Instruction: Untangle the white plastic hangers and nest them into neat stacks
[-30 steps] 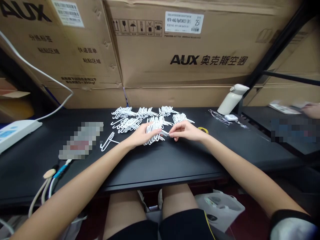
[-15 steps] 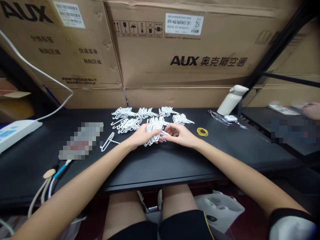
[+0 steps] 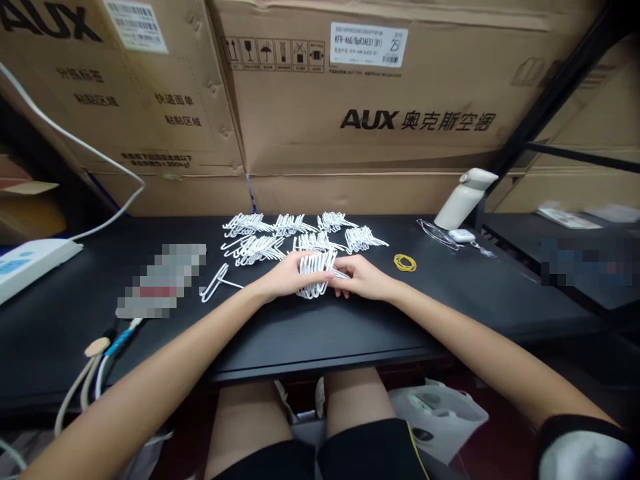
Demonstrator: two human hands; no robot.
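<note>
My left hand (image 3: pixel 284 275) is closed round a bundle of white wire hooks (image 3: pixel 315 275) on the black table (image 3: pixel 320 327). My right hand (image 3: pixel 361 277) meets the same bundle from the right, its fingers curled against the hook ends. Several more bunches of white hooks (image 3: pixel 260 241) lie just behind my hands. One single white hook (image 3: pixel 216 283) lies apart to the left. A yellow rubber band (image 3: pixel 405 263) rests on the table to the right of my right hand.
Big cardboard boxes (image 3: pixel 365 100) stand behind the table. A white bottle (image 3: pixel 464 197) and clear glasses (image 3: pixel 440 235) lie at the back right. A white power strip (image 3: pixel 30 263) and cables (image 3: pixel 95 373) occupy the left. A plastic bag (image 3: pixel 440 417) sits under the table.
My right hand has moved left onto the hook bundle, uncovering the yellow rubber band. The bundle has turned more upright between both hands. Another person's hand at the far right has left view.
</note>
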